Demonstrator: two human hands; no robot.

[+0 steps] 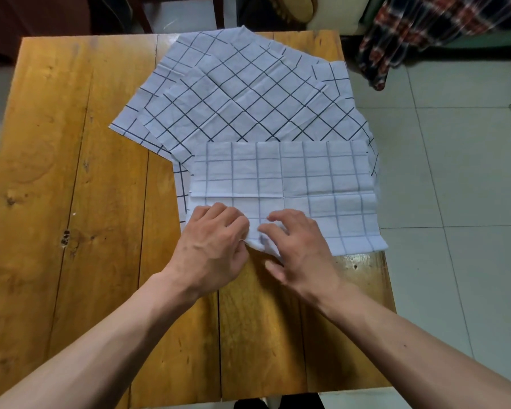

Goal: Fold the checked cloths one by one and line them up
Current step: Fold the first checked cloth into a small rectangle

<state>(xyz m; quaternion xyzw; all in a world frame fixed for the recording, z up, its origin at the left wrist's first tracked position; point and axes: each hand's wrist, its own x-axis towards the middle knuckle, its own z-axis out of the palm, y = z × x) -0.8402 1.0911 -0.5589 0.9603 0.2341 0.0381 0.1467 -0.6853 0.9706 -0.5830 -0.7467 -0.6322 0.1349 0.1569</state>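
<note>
Several checked cloths (236, 93) are spread flat, overlapping at angles, across the far right of the wooden table (56, 160), presumably waiting their turn. Nearest, the partly folded cloth (295, 184) is laid square to the table edge, its thin white weave creased and its grid lines faint through the doubled layer. Its near left corner is pinched by the left hand (211, 255) and gathered under the curled fingers of the right hand (300, 252), apparently for the next fold.

Wood table (71, 143), plaid blanket (425, 28).
</note>
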